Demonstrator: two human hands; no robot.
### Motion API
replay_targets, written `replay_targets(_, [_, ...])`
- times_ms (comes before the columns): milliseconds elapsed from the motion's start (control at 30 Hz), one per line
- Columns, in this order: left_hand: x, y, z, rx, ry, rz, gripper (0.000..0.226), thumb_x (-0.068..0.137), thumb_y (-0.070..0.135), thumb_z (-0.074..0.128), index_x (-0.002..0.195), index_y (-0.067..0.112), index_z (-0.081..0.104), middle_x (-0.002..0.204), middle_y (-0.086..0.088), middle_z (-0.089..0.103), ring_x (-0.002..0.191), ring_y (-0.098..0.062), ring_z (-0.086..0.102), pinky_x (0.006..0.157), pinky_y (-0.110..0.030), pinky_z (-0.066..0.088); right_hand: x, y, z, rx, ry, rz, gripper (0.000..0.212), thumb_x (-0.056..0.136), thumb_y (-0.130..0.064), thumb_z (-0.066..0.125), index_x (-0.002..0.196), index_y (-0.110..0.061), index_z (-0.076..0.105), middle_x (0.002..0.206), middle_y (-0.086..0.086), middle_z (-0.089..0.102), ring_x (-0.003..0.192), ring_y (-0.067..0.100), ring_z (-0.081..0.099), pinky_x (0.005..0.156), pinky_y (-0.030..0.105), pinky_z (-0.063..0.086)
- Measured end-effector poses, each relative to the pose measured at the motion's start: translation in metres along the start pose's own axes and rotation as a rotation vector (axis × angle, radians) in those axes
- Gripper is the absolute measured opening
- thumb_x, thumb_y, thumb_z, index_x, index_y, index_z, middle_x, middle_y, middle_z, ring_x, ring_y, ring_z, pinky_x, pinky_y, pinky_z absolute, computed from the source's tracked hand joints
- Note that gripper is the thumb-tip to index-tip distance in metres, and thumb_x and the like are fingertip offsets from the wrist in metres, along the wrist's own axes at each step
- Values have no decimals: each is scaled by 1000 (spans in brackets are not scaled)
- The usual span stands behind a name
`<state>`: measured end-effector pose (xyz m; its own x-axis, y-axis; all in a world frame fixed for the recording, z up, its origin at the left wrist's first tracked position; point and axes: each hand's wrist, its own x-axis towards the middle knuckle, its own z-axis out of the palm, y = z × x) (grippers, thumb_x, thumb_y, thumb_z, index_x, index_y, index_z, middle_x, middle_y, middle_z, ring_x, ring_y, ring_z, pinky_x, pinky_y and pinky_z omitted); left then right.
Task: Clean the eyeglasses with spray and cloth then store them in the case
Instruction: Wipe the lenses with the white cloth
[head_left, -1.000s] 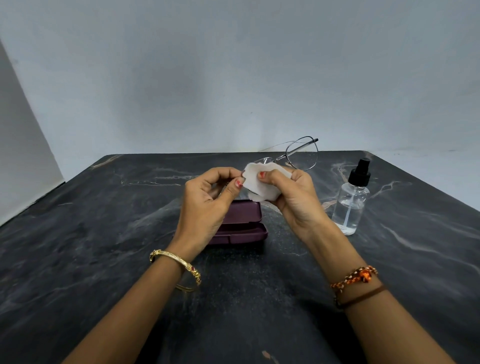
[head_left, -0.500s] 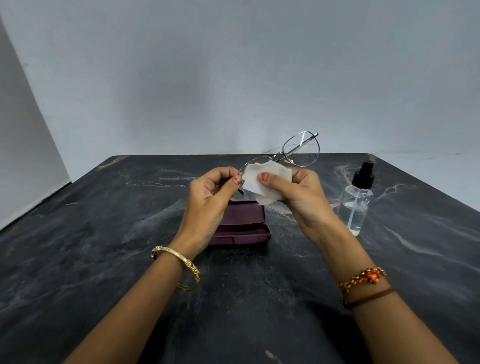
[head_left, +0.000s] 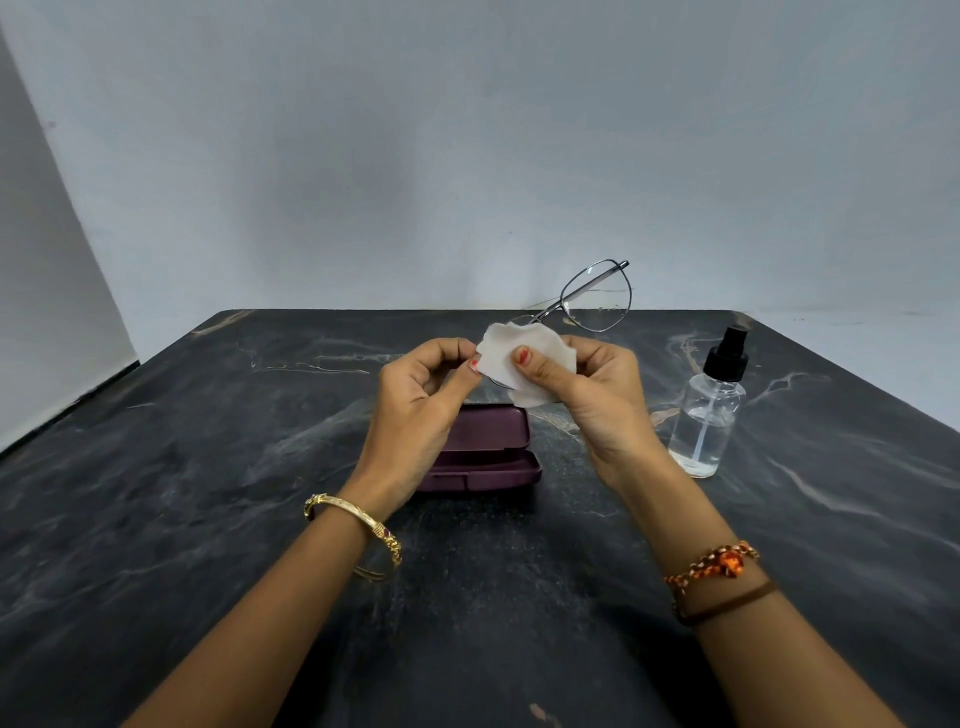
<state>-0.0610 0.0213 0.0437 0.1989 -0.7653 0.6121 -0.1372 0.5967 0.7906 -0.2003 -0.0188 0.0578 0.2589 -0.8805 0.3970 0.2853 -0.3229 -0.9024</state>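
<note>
**A:** What is each hand doing right now?

**B:** The right hand (head_left: 592, 395) pinches the white cloth (head_left: 524, 364) around one lens of the eyeglasses (head_left: 597, 296), with the thumb on the near face. The left hand (head_left: 421, 405) is curled in beside it, its thumb tip against the cloth's edge. It seems to steady the frame at that end, though the cloth hides exactly what it grips. The glasses are held in the air above both hands, and the uncovered lens sticks up beyond the right hand's fingers.

**B:** For this step I'd say rub in small circles with the thumb and the finger behind pressing evenly, so both faces of the lens get wiped.

**A:** Any risk?

**B:** The frame looks thin, so twisting it between the two hands could bend it. Better to keep the left hand's hold close to the lens being wiped and press lightly.

**A:** And after that?

**B:** The bare lens probably needs the same treatment. The case (head_left: 483, 447) lies open on the surface (head_left: 208, 493) directly below the hands, and the spray bottle (head_left: 706, 415) stands just outside the right wrist. Neither is being touched.
</note>
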Motion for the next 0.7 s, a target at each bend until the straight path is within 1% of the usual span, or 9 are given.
replay_targets(100, [0, 0, 1, 23, -2, -3, 18, 84, 11, 55, 82, 27, 63, 78, 13, 67, 81, -2, 61, 77, -16, 51, -1, 1, 3, -2, 26, -16, 6, 70, -9, 69, 75, -10, 67, 59, -7, 70, 59, 5, 65, 60, 20, 54])
replay_targets(200, [0, 0, 0, 27, 14, 0, 18, 86, 13, 54, 81, 28, 62, 79, 11, 64, 81, -7, 59, 78, -22, 51, -1, 1, 4, 11, 27, -46, 4, 75, -6, 66, 76, -10, 67, 58, -8, 70, 59, 3, 65, 58, 16, 53])
replay_targets(267, [1, -1, 0, 30, 26, 9, 18, 86, 12, 53, 80, 28, 61, 79, 11, 62, 80, -6, 57, 78, -21, 50, -1, 1, 4, 21, 23, -62, 5, 76, -6, 64, 76, -10, 68, 58, -7, 70, 58, 4, 65, 57, 14, 52])
replay_targets(400, [1, -4, -2, 43, 34, 27, 19, 86, 12, 53, 79, 28, 60, 76, 11, 58, 75, -1, 53, 74, -13, 47, -2, 1, 7, -1, 52, -59, 7, 79, -6, 62, 75, -9, 68, 57, -8, 70, 57, 4, 64, 56, 14, 51])
replay_targets(467, [3, -5, -4, 34, 59, 32, 20, 86, 11, 53, 78, 28, 59, 75, 12, 57, 71, 4, 52, 70, -8, 46, 0, 1, 5, -12, 113, -41, 8, 80, -8, 62, 74, -10, 66, 56, -10, 69, 56, 1, 63, 54, 13, 50])
replay_targets(533, [5, -6, -8, 12, 110, 40, 22, 86, 9, 52, 78, 28, 59, 76, 11, 57, 70, 8, 54, 66, -5, 45, 2, 0, -1, -14, 218, -7, 9, 80, -11, 63, 70, -11, 64, 53, -11, 67, 53, -2, 60, 50, 11, 45])
replay_targets(567, [7, -6, -11, 4, 136, 45, 23, 86, 8, 52, 78, 28, 59, 77, 10, 58, 70, 9, 55, 65, -4, 44, 4, 0, -5, -20, 271, 15, 11, 80, -12, 64, 69, -10, 63, 53, -9, 66, 52, -1, 58, 48, 10, 43])
replay_targets(633, [10, -7, -16, 4, 169, 53, 24, 86, 8, 53, 77, 29, 59, 77, 9, 58, 70, 9, 56, 63, -4, 44, 7, 2, -13, -52, 366, 76, 14, 81, -13, 64, 68, -10, 61, 61, -3, 62, 56, 5, 54, 44, 9, 40])
replay_targets(700, [11, -10, -19, 29, 183, 53, 23, 86, 9, 53, 76, 29, 59, 76, 10, 58, 69, 8, 55, 65, -5, 45, 9, 4, -20, -101, 444, 126, 17, 81, -12, 61, 65, -13, 58, 64, 0, 57, 58, 9, 50, 44, 13, 38])
